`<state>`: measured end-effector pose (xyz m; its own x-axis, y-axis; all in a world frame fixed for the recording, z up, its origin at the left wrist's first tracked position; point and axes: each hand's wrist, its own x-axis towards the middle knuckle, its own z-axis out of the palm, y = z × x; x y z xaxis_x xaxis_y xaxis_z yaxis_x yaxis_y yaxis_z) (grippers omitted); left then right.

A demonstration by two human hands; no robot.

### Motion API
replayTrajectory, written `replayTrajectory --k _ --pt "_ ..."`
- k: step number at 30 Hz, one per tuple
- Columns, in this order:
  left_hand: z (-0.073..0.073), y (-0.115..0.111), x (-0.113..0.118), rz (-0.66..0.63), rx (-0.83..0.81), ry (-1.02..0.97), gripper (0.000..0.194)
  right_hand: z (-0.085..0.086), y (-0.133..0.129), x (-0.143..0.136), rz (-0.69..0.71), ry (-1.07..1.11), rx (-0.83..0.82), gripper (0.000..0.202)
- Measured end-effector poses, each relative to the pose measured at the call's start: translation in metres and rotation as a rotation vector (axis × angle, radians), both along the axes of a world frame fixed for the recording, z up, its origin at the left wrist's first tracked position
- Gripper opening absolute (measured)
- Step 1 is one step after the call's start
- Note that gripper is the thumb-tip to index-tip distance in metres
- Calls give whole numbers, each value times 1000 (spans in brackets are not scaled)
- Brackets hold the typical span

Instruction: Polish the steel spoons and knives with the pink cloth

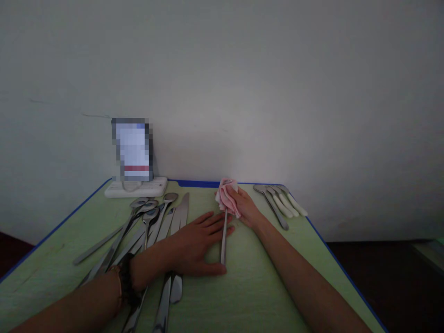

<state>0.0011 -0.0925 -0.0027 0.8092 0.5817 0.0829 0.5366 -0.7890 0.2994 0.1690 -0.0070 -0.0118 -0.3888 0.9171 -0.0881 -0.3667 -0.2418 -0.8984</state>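
Note:
A pink and white cloth is bunched in my right hand, wrapped around the upper end of a metal utensil. The utensil's handle points toward me near the middle of the table. My left hand lies palm down with its fingers spread, its fingers across the handle and its thumb at the lower end. The head of the utensil is hidden by the cloth. Several spoons and knives lie in a loose pile around and under my left forearm.
On the right of the green table are a metal spoon and several white-handled forks. A phone with a blurred screen stands on a white base at the back left. Behind the table is a wall.

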Motion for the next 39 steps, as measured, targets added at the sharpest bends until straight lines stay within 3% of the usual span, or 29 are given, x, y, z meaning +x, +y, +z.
replayTrajectory --k 9,17,22,26,32,36,39 --pt "-1 5 -3 -82 -29 1 57 -3 6 2 -14 95 -22 32" --pt "1 5 -2 -81 -16 24 53 1 10 0 -54 277 -28 34" --pt "1 4 -3 -104 -4 -2 56 -4 11 3 -75 222 -73 30" --pt "0 4 -2 -84 4 -8 58 -5 10 5 -80 179 -94 25" --pt "-2 3 0 -29 0 8 60 -1 9 3 -201 240 -121 21" --pt "-8 3 2 81 18 -5 70 -1 7 1 -147 200 -53 28" --pt "-10 3 2 59 42 -2 64 -1 6 2 -81 191 -17 32"
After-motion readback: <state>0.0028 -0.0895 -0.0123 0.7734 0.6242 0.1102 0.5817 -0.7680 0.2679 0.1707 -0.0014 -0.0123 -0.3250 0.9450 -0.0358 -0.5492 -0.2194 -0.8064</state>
